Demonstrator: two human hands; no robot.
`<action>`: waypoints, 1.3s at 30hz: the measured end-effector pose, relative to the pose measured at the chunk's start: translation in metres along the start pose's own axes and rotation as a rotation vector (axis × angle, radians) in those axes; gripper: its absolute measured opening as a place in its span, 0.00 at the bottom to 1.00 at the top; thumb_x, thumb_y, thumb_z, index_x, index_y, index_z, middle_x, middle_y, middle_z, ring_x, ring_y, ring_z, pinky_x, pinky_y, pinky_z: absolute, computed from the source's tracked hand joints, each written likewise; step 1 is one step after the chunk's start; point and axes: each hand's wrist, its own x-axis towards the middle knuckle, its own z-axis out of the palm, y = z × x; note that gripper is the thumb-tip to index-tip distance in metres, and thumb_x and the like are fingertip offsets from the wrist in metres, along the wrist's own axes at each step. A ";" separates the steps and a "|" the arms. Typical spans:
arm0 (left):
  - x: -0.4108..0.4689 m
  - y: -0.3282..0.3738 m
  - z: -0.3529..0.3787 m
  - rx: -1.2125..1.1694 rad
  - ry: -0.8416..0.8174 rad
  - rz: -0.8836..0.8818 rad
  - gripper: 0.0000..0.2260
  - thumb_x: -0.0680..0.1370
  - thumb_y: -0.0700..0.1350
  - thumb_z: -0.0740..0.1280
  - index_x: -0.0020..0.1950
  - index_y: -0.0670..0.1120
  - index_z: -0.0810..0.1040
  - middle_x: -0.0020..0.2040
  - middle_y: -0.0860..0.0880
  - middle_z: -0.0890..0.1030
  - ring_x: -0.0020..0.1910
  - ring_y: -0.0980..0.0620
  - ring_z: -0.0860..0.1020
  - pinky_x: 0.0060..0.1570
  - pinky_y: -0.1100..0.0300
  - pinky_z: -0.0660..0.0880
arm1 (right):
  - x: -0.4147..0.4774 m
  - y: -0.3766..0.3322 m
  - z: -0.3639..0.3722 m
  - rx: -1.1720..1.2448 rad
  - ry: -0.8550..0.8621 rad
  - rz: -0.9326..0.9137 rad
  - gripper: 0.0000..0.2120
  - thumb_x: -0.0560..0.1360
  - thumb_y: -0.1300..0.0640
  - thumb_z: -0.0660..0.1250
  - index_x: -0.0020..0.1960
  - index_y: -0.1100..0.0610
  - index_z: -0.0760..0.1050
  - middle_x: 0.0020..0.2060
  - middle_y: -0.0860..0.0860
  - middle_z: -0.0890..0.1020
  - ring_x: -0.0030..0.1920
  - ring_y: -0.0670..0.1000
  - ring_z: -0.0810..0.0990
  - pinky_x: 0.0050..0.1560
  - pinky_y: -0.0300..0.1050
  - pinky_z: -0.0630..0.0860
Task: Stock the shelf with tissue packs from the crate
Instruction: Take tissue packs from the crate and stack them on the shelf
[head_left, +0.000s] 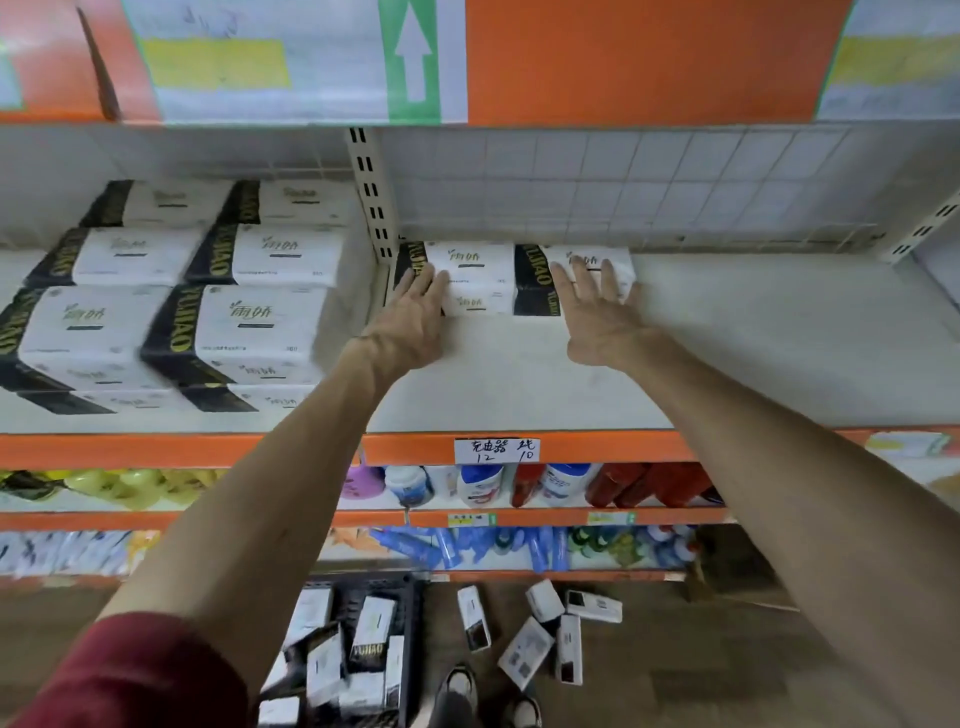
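Far back on the shelf (727, 343), the left hand (415, 317) presses flat on the left tissue pack (480, 275); the right hand (597, 317), fingers spread straight, touches the right tissue pack (537, 283).

My left hand (415, 312) covers the left pack's (478, 275) corner. My arm (234, 519) hides part of the crate (410, 618), which the bottom edge cuts off.

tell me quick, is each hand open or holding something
left hand: open, straight fingers pressing the left tissue pack.
right hand: open, fingers spread flat on the right tissue pack.
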 end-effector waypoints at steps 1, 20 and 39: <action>0.006 -0.001 -0.002 0.004 -0.001 0.004 0.35 0.77 0.33 0.59 0.79 0.43 0.45 0.79 0.44 0.45 0.78 0.46 0.42 0.75 0.58 0.40 | 0.004 0.001 -0.002 -0.002 -0.003 0.001 0.49 0.71 0.65 0.64 0.78 0.50 0.32 0.77 0.50 0.34 0.76 0.63 0.35 0.72 0.70 0.46; 0.019 -0.005 -0.007 0.015 -0.009 -0.149 0.45 0.74 0.39 0.65 0.77 0.44 0.34 0.78 0.45 0.35 0.77 0.46 0.37 0.76 0.51 0.42 | 0.030 0.017 -0.010 0.069 0.226 -0.041 0.45 0.73 0.54 0.65 0.78 0.52 0.38 0.78 0.51 0.44 0.78 0.57 0.41 0.74 0.66 0.43; -0.123 0.051 -0.046 0.000 0.040 0.009 0.36 0.79 0.46 0.63 0.79 0.40 0.44 0.79 0.43 0.45 0.78 0.46 0.45 0.76 0.52 0.47 | -0.137 -0.017 0.002 0.175 0.147 -0.113 0.34 0.81 0.50 0.56 0.79 0.57 0.41 0.79 0.55 0.47 0.78 0.53 0.45 0.77 0.54 0.45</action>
